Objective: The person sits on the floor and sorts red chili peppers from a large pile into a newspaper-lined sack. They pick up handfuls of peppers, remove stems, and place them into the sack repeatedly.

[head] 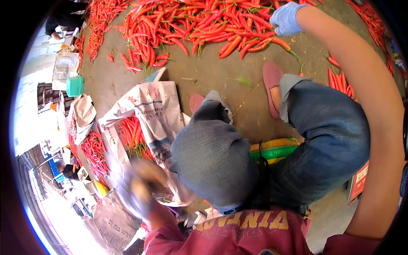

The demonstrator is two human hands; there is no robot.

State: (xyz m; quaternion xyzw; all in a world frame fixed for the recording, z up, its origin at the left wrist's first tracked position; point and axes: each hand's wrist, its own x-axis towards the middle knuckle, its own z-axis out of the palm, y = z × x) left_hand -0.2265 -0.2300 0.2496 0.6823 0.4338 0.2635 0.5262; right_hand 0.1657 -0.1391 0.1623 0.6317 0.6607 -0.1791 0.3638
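Observation:
My right hand, in a light blue glove, reaches to the right edge of a wide pile of red chili peppers on the floor; its fingers are curled against the peppers, and whether it grips one cannot be told. My left hand is blurred by motion, low on the left, beside a newspaper-lined opening. Within the newspaper lie red chilies with green stems, near that hand. What the left hand holds, if anything, is too blurred to see.
A smaller group of chilies lies right of my shoe. Another heap, a teal container and a white crate stand left. People are at the far left. A green and yellow sack lies beneath my legs.

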